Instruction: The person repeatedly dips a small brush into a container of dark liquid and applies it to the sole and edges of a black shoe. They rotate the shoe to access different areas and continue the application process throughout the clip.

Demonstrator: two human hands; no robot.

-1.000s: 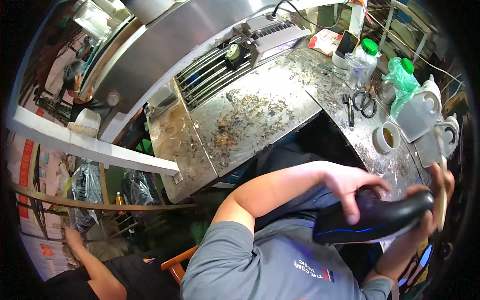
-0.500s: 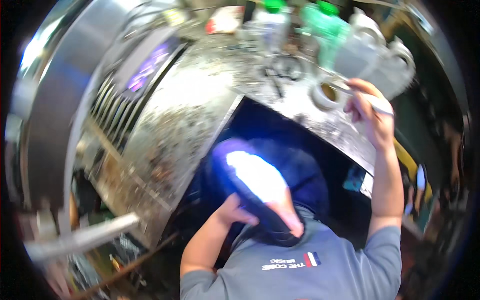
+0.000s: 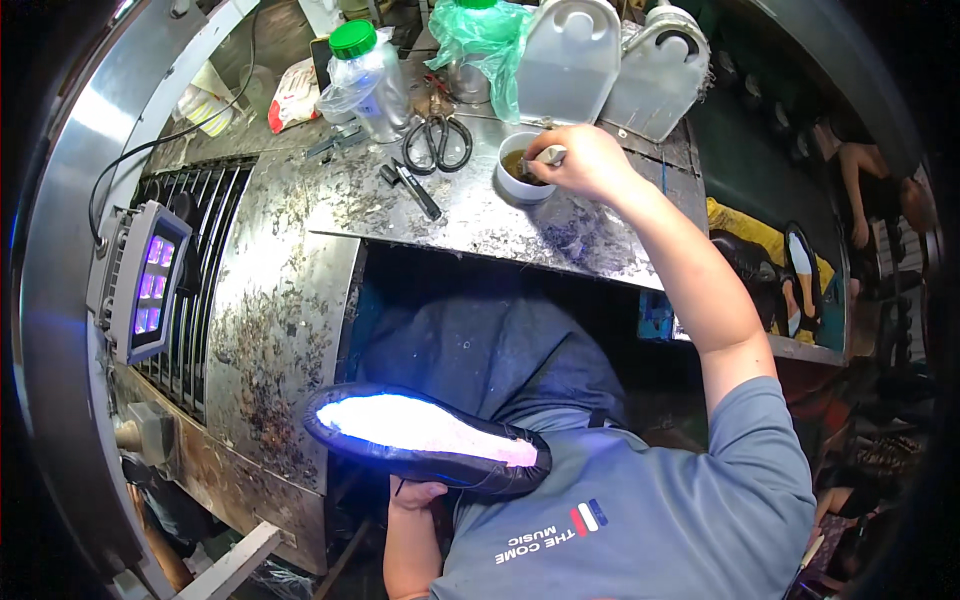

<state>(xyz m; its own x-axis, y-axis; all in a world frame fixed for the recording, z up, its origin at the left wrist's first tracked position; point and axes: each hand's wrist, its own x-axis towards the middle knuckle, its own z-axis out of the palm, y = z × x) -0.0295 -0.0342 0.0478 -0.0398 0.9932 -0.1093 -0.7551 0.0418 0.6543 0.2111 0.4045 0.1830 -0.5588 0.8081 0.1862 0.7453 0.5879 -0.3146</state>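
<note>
My left hand [image 3: 419, 497] grips a black shoe [image 3: 480, 474] from below and holds it bottom up over my lap, its toe pointing left. The shoe's underside [image 3: 405, 421] shines bright white with a blue-violet tint. Over the worktop, the fingers of my right hand [image 3: 590, 163] pinch the pale handle of a brush [image 3: 550, 155]. The brush's lower end is down in a small white cup [image 3: 521, 187], where its tip is hard to make out. Brownish-yellow liquid shows inside the cup.
Black-handled scissors [image 3: 437, 143] and a black marker-like tube [image 3: 417, 190] lie on the stained metal worktop [image 3: 270, 300]. Behind stand a green-capped jar [image 3: 368, 90] and white plastic jugs [image 3: 570, 62]. A lit violet lamp [image 3: 152, 285] stands at left, beside a metal grille. More shoes [image 3: 745, 255] lie at right.
My right hand has brought the brush down into the cup. The shoe has turned from a steep slant to nearly level and sits lower. The whole view has swung round.
</note>
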